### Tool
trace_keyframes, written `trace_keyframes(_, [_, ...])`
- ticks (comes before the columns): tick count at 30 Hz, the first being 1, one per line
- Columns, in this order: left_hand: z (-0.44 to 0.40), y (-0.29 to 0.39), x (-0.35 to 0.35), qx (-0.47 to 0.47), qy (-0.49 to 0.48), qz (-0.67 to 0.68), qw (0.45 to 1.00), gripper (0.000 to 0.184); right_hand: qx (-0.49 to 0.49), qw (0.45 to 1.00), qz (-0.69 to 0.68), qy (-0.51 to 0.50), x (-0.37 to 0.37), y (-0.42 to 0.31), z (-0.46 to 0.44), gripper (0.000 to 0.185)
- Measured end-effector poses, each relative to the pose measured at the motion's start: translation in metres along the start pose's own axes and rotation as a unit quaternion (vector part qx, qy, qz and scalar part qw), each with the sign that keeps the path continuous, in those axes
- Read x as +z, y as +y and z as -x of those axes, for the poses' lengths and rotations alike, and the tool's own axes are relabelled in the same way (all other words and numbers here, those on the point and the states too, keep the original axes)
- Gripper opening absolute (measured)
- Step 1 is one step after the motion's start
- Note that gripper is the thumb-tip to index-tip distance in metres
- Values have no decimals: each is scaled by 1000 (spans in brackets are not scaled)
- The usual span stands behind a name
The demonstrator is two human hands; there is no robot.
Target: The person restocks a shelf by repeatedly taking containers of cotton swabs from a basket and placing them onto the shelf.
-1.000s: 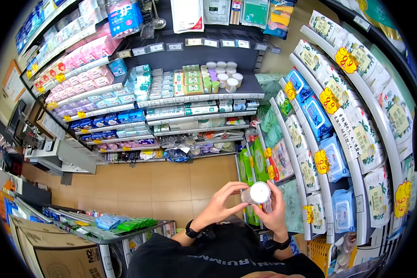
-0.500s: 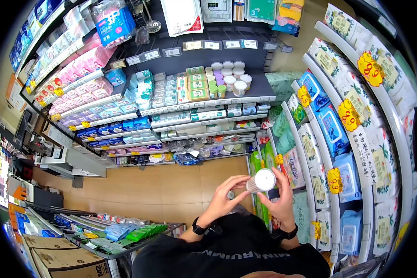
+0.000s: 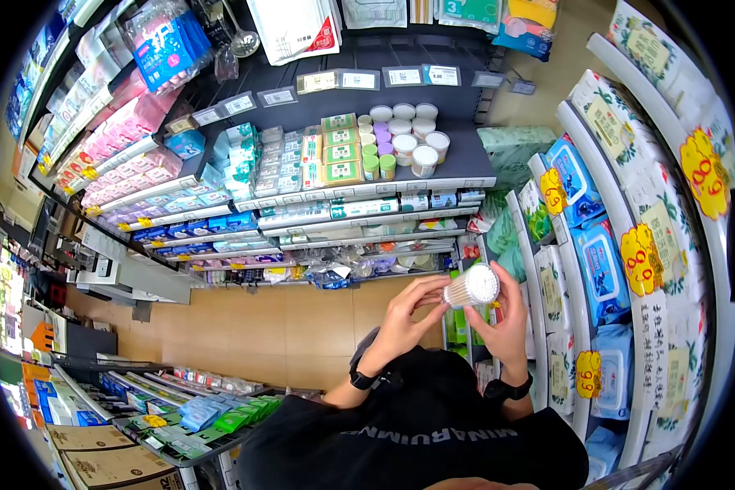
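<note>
A clear round tub of cotton swabs [image 3: 463, 291] is held up in front of my chest, tilted so that its white-tipped end points up to the right. Pale sticks show through its side. My left hand [image 3: 410, 317] pinches the lower left end between thumb and fingers. On the other side, my right hand [image 3: 501, 318] grips the tub near its white end. Several similar white-topped round tubs [image 3: 424, 161] stand on the shelf ahead, beside green-lidded small tubs [image 3: 371, 167].
Ahead is a tiered shelf [image 3: 367, 193] with boxed goods. Wet-wipe packs [image 3: 602, 269] and tissue packs fill the shelves on the right. A low rack [image 3: 175, 441] and cardboard boxes [image 3: 98, 449] stand behind on the left. Tiled floor [image 3: 302, 318] lies between.
Both hands have raised the tub slightly and moved it a little right. It has tilted, so more of its side with the sticks shows. The view has shifted slightly.
</note>
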State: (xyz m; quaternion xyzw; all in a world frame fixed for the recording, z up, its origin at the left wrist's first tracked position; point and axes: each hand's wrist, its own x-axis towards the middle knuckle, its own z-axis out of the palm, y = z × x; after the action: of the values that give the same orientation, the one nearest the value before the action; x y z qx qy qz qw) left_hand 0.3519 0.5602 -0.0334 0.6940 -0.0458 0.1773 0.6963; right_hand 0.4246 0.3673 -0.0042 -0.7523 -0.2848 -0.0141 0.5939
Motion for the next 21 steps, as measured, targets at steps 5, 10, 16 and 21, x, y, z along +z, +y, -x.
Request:
trace_keyframes(5, [-29, -7, -6, -2, 40, -68, 997, 36, 3, 1000, -12, -12, 6, 19, -46, 73])
trace_keyframes(10, [-72, -21, -15, 13, 26, -112, 993, 35, -19, 999, 33, 9, 14, 43, -97, 68])
trace_keyframes(16, [-142, -51, -22, 39, 23, -141, 989, 46, -14, 1000, 13, 21, 23, 90, -174, 65])
trace_keyframes(21, [-219, -82, -31, 30, 0, -143, 989, 54, -43, 996, 53, 52, 30, 137, -251, 63])
